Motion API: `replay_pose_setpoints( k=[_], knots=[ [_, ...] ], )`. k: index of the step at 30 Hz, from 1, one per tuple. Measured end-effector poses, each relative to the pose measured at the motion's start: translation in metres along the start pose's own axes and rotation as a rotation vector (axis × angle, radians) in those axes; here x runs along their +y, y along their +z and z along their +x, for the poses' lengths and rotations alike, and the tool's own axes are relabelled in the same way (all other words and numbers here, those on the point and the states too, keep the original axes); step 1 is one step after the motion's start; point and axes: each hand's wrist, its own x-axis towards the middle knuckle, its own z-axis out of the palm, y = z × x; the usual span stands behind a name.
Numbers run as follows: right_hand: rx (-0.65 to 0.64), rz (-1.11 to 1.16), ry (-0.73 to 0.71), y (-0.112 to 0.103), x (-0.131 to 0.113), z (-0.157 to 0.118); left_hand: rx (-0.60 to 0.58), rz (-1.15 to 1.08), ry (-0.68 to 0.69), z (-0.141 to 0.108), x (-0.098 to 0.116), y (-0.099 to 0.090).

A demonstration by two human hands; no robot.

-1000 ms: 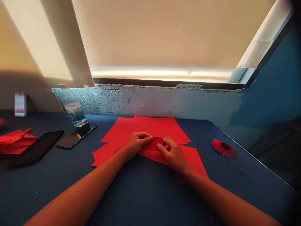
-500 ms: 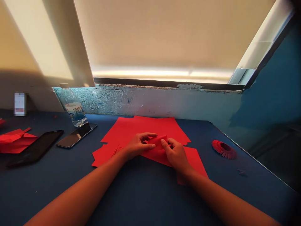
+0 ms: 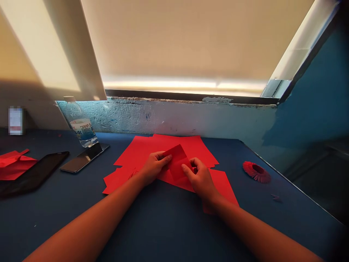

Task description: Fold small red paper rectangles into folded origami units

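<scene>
Thumbs in front, the left hand (image 3: 153,169) and right hand (image 3: 202,179) pinch opposite edges of a small red paper (image 3: 178,162), held tilted over the pile of red sheets (image 3: 136,151). Their fingertips are mostly hidden behind it. Both forearms slant inward from the bottom of the view, covering parts of the pile. Folded paper (image 3: 16,166) is cut off at the left edge; a small scrap (image 3: 276,198) at right is too dim to identify.
</scene>
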Motion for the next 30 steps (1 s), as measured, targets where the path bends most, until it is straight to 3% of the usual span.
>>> replay_pose_setpoints(
  k=[4, 9, 12, 15, 18, 21, 30],
  knots=[
    [0.049, 0.070, -0.009, 0.0018, -0.0014, 0.0001, -0.074, 0.033, 0.000, -0.0013, 0.0003, 0.0020],
    [-0.063, 0.147, 0.031, 0.0011, -0.0052, -0.0028, -0.202, 0.009, 0.028, -0.0034, 0.0048, 0.0053],
    [-0.001, 0.170, 0.067, 0.0001, -0.0054, -0.0043, -0.254, -0.004, 0.016, -0.0034, 0.0067, 0.0049],
    [0.073, 0.138, 0.084, -0.0005, -0.0035, -0.0042, -0.175, 0.040, -0.012, -0.0022, 0.0053, 0.0027],
    [0.040, 0.049, 0.011, -0.0002, -0.0019, -0.0030, -0.069, 0.039, 0.023, -0.0004, 0.0016, 0.0005],
    [0.008, -0.021, -0.051, 0.0006, -0.0010, -0.0016, -0.060, -0.001, 0.059, 0.0008, -0.0012, 0.0002],
    [0.001, -0.081, -0.011, -0.0010, -0.0012, -0.0008, -0.005, 0.029, 0.089, -0.0011, -0.0003, 0.0011]
  ],
)
